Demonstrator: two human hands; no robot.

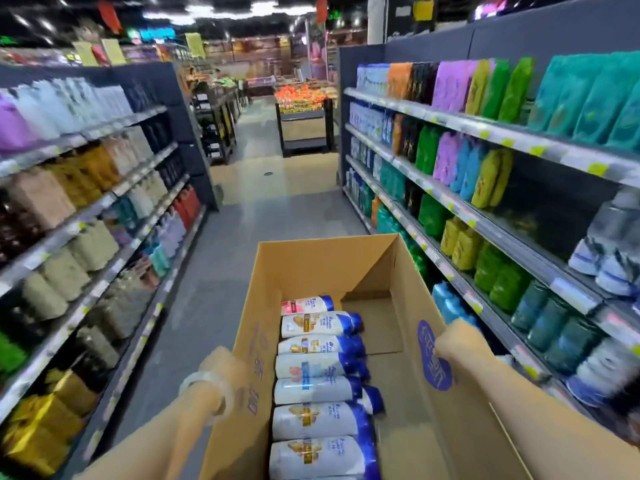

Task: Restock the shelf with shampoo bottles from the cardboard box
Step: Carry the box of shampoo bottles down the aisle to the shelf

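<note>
Your left hand [225,370] grips the box [322,265] wall at eight o'clock. Bottles [320,389] lie in a row inside at six, likely heavy and slick; take each round its middle. Your right hand [457,344] clasps the four o'clock wall beside the shelf [450,271].

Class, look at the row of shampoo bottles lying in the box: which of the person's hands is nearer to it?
Left. The left hand grips the box wall beside the shampoo bottles; the right hand holds the opposite wall, across the empty half.
</note>
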